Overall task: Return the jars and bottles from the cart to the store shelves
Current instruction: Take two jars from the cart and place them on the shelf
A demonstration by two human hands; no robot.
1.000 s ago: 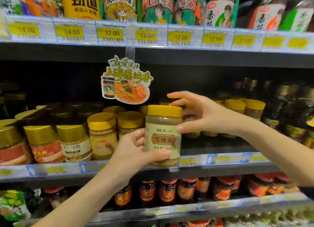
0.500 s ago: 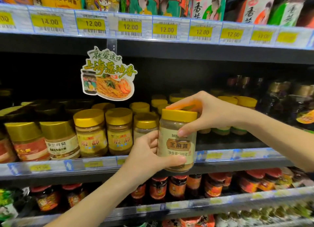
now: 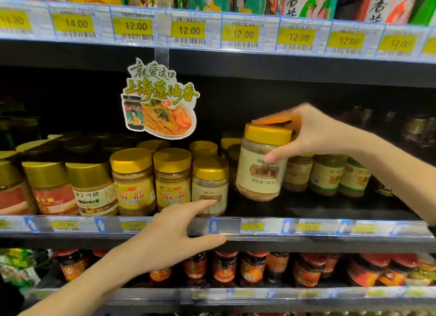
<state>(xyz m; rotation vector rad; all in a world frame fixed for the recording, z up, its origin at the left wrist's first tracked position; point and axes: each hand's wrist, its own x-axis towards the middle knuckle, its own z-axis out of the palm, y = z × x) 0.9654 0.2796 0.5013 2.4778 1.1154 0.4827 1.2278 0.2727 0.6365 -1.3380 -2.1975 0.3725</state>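
My right hand [image 3: 309, 136] grips a sesame paste jar [image 3: 260, 171] with a yellow lid and cream label, fingers over the lid and thumb on the label. The jar hangs tilted just above a dark gap on the middle shelf [image 3: 259, 227]. A matching jar [image 3: 210, 185] stands to its left. My left hand [image 3: 174, 235] holds nothing; its fingers are spread in front of the shelf edge, the index fingertip near that matching jar's label.
Gold-lidded jars [image 3: 133, 181] fill the middle shelf to the left, and more jars [image 3: 326, 176] stand to the right. A noodle promo sign [image 3: 160, 100] hangs from the upper shelf. Red-lidded sauce jars [image 3: 224, 268] line the shelf below. Price tags [image 3: 188, 30] run along the top shelf.
My left hand let go of the jar and dropped down-left to the shelf edge. My right hand took the jar by its lid and carried it right and into the shelf.
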